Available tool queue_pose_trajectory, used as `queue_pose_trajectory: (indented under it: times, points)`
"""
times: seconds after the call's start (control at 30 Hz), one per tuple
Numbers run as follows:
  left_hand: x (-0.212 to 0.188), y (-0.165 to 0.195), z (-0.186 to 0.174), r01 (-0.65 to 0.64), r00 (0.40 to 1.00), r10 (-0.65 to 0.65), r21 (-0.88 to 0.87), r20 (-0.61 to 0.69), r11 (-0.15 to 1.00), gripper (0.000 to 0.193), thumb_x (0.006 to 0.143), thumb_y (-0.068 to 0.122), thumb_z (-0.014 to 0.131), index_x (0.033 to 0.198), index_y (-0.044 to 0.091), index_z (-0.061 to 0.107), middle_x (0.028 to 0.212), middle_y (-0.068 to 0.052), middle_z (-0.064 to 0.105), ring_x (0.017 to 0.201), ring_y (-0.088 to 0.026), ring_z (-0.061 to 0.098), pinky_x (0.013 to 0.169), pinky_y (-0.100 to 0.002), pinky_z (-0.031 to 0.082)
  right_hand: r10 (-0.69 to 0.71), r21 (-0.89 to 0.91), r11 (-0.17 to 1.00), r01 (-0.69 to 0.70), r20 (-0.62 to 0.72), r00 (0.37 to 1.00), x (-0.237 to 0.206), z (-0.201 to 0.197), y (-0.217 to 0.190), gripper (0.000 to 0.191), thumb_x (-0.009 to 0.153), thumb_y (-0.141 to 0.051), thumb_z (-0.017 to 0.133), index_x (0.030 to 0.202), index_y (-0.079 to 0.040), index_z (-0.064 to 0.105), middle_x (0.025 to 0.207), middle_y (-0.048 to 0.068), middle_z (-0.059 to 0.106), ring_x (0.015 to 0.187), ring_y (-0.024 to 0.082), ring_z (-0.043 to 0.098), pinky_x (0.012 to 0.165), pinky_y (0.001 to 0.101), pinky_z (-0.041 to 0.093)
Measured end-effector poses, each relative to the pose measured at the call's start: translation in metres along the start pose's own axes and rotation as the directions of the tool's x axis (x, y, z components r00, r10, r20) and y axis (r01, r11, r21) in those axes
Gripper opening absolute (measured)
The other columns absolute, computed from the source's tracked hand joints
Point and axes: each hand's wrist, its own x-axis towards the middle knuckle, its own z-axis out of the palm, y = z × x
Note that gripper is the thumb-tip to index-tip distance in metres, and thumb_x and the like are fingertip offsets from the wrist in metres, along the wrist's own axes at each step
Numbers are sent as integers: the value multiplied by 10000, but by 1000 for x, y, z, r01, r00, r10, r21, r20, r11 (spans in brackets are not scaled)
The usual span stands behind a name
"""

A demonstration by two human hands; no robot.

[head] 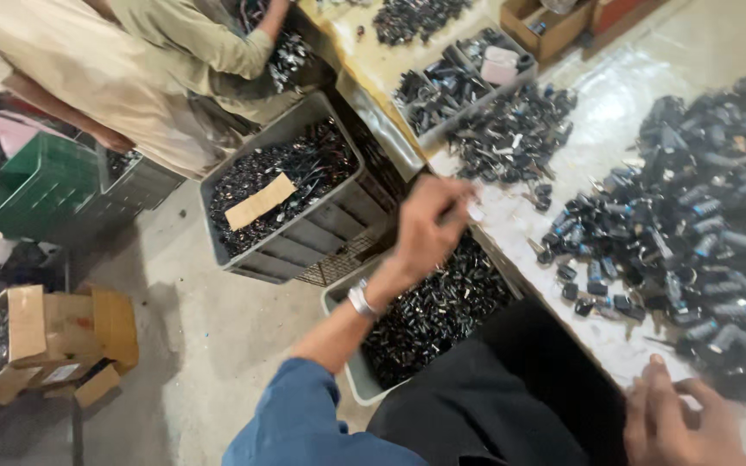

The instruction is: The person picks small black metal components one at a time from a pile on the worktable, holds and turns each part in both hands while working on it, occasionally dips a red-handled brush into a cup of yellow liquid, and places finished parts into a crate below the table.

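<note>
My left hand [429, 223], with a watch on the wrist, is raised over a grey crate [345, 345] full of small black and metal parts. Its fingers are pinched together at the table edge, but motion blur hides whether they hold anything. My right hand [679, 418] rests at the lower right, fingers spread, at the near edge of a big heap of black key-like parts [701, 216] on the white table [615, 95].
Another person in a beige top [131, 52] sits at upper left beside a second grey crate [291, 233] of parts with a cardboard slip. A green crate [41, 185] and cardboard boxes [53, 336] stand on the floor. More part piles and a tray [464, 82] lie farther along the table.
</note>
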Motion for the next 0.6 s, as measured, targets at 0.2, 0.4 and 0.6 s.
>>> queue_pose_trajectory:
  times: [0.2, 0.4, 0.6]
  points:
    - [-60, 34, 47, 115, 993, -118, -130, -18, 985, 190, 932, -15, 714, 1109, 51, 740, 1028, -90, 725, 997, -261, 679, 885, -350, 560, -16, -207, 978, 35, 90, 996, 12, -27, -21, 314, 857, -193, 777, 1138, -54, 790, 1050, 185, 711, 840, 331, 693, 720, 427, 592]
    - [-94, 54, 69, 47, 997, -56, -181, -46, 982, 202, 930, -41, 706, 1112, 44, 729, 1058, -83, 732, 1004, -251, 679, 906, -359, 574, 192, -233, 956, -180, 32, 981, 40, -51, -62, 350, 1012, -286, 738, 1307, -98, 755, 1137, 136, 654, 921, 257, 656, 764, 335, 565]
    - [-100, 81, 86, 33, 993, 9, -341, 119, 939, 199, 906, -61, 718, 1084, 28, 731, 1057, -73, 722, 1027, -234, 666, 936, -356, 564, 266, -238, 938, -252, 31, 963, 39, -65, -66, 366, 949, -298, 779, 1280, -141, 772, 1195, 84, 654, 941, 288, 621, 793, 395, 525]
